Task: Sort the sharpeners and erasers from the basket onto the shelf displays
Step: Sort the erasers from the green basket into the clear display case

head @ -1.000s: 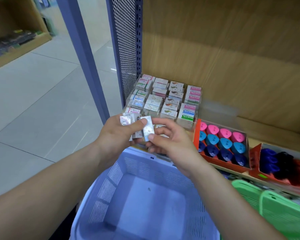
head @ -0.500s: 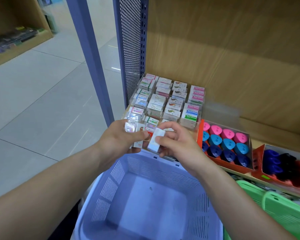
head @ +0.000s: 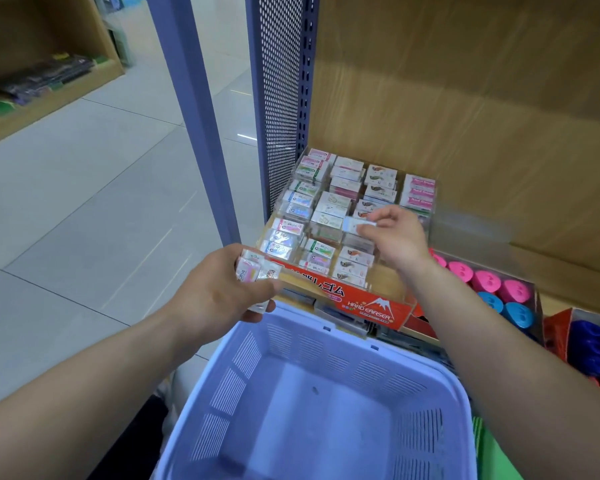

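Note:
My left hand [head: 222, 289] grips a small stack of wrapped erasers [head: 253, 270] just in front of the clear eraser display [head: 378, 308] with its red "HARD ERASER" front. My right hand [head: 395, 237] pinches a single white eraser [head: 359, 224] over the middle compartments of that display, which holds several rows of boxed erasers. The lilac basket [head: 326, 400] sits below both hands, and its inside looks bare. Pink and blue sharpeners [head: 492, 289] fill an orange box to the right of the display.
A second orange box of dark blue sharpeners [head: 593, 348] stands at the far right. A green basket [head: 492, 452] shows at the bottom right. A blue perforated upright [head: 281, 98] borders the shelf on the left, with tiled floor beyond.
My right hand took one eraser from the stack in my left hand and carried it up and right over the display. The view has shifted closer to the shelf.

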### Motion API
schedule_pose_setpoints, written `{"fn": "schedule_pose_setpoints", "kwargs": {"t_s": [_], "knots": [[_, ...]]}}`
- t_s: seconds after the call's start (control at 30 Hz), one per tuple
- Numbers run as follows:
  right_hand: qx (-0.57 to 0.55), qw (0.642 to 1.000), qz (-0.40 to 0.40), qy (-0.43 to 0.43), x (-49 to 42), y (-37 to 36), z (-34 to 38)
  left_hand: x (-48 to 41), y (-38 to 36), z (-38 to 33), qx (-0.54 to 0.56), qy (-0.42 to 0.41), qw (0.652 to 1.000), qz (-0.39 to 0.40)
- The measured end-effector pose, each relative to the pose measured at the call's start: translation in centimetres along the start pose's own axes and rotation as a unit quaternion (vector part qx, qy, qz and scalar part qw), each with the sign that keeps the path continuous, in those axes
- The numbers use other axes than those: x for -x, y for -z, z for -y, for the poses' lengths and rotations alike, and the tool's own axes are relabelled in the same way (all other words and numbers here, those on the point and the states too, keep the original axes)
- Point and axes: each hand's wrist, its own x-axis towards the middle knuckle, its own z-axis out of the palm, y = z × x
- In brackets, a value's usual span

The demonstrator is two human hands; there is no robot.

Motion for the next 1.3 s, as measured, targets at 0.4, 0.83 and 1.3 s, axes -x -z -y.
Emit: {"fn": "schedule_pose_setpoints", "kwargs": {"t_s": [0.4, 0.83, 1.3], "knots": [[0.112, 0.992, 0.034, 0.037, 0.3, 4.7, -2.0, -1.3, -1.2, -0.4, -0.014, -0.008, 1.000, 0.026], [0.365, 0.923, 0.089, 0.087, 0.5, 6.5, -5.9, -0.9, -6.0, 0.4, -0.051, -0.012, 0.997, 0.058], [0.452, 0.858, 0.234, 0.067, 1.0, 6.8, -5.3, -1.7, -7.3, -1.4, 0.014, 0.005, 0.996, 0.087]]}}
